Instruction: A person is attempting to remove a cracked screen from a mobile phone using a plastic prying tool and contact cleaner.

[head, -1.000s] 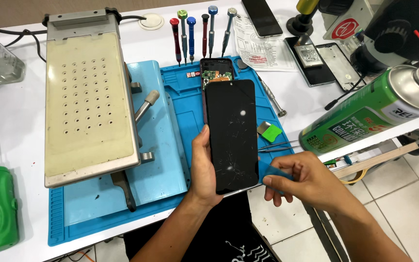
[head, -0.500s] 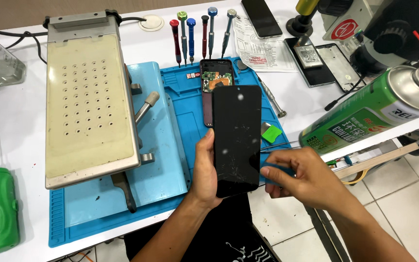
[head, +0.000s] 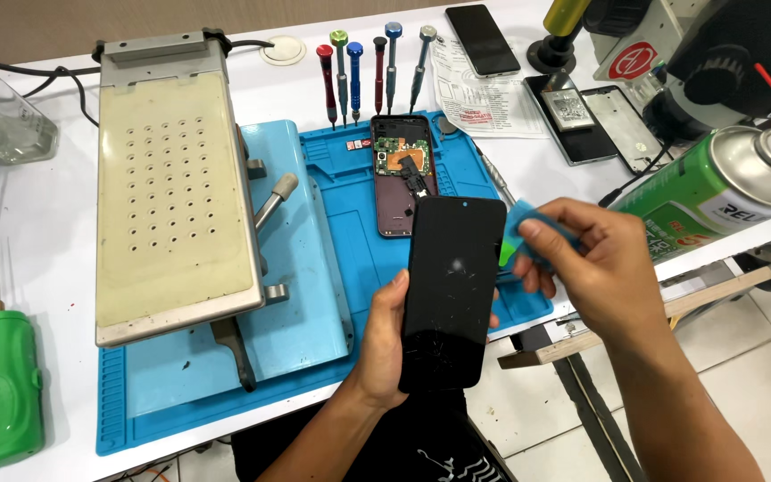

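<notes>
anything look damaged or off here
Yes. The black phone screen in the left hand shows cracks and scuffs near its lower end. Behind it, an opened phone body lies on the blue mat with its insides exposed. The right hand holds a small blue piece.

Not much gear on this person tbh: both forearms are bare all the way down, no sleeves showing, and the left hand (head: 385,344) and right hand (head: 582,259) have no gloves on. Can't spot a watch, ring or wristband on either one. Down at the bottom edge there's a bit of black clothing (head: 421,446) with a thin white line print on it.
</notes>
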